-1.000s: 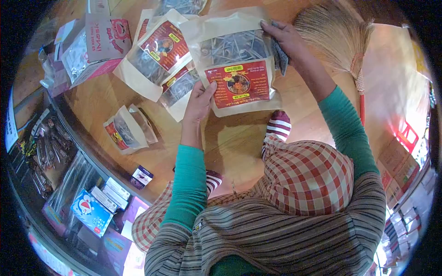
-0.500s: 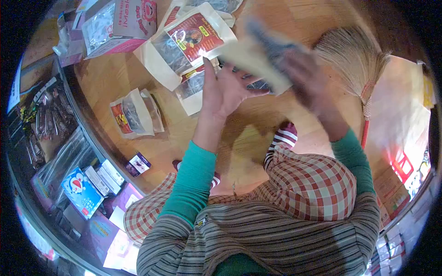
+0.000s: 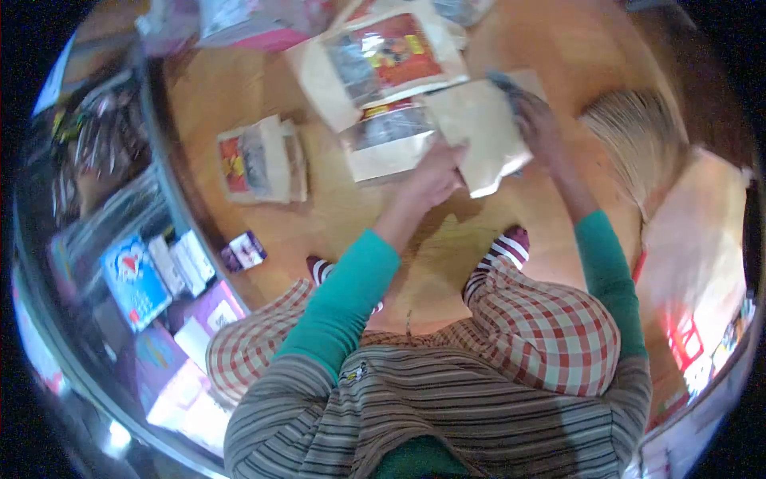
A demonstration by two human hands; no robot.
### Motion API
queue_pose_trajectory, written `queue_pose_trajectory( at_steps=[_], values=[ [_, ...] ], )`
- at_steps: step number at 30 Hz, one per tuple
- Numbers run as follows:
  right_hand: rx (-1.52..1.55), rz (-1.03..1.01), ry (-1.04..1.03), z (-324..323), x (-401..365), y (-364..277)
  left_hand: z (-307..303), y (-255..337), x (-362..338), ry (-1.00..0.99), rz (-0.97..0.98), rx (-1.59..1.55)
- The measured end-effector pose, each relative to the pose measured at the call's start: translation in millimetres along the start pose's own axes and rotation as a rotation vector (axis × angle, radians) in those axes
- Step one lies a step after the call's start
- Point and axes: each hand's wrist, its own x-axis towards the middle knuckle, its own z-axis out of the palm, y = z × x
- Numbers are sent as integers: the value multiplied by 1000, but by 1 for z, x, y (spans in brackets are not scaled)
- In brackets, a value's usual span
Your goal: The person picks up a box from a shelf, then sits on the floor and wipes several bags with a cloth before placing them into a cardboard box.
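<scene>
A tan paper pouch (image 3: pixel 479 128) is held tilted over the floor in front of me, plain side up. My left hand (image 3: pixel 437 174) is closed on its lower left edge. At the pouch's right side is my right hand (image 3: pixel 536 126), fingers curled round a dark grey-blue cloth (image 3: pixel 503 82), blurred by motion. Another pale paper piece (image 3: pixel 528 80) shows behind that hand. Just left of the held pouch lies a pouch with a clear window (image 3: pixel 391 132); a larger pouch with a red label (image 3: pixel 399 56) overlaps it from above.
Two smaller pouches (image 3: pixel 255 164) lie on the wooden floor at left, with a small purple box (image 3: pixel 243 251) below them. A glass-sided case (image 3: pixel 171 172) of packets and boxes curves along the left. A straw broom (image 3: pixel 638 148) lies at right. A pink box (image 3: pixel 263 24) stands at top left.
My left hand has gone from spread fingers under the pouch to gripping its edge. The pouch has turned flatter and shifted right and down. The view has swung, moving the floor items.
</scene>
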Motion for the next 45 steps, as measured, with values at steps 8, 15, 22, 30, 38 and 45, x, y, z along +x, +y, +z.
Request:
queue_pose_trajectory(
  at_steps=[8,15,22,30,38,45],
  values=[
    [240,417,329,-3,-25,80,14,35,-20,102,167,623],
    [468,584,473,-8,-33,94,-1,168,-127,538,722,814],
    [496,533,360,-17,-6,50,25,246,-218,1209,978,960],
    [455,427,252,-5,-8,57,-22,255,-217,1723,457,1877],
    [384,495,243,-7,-29,68,-76,190,-149,1646,91,1993],
    [336,429,228,-8,-26,46,-97,130,-102,1393,34,1902]
  ],
)
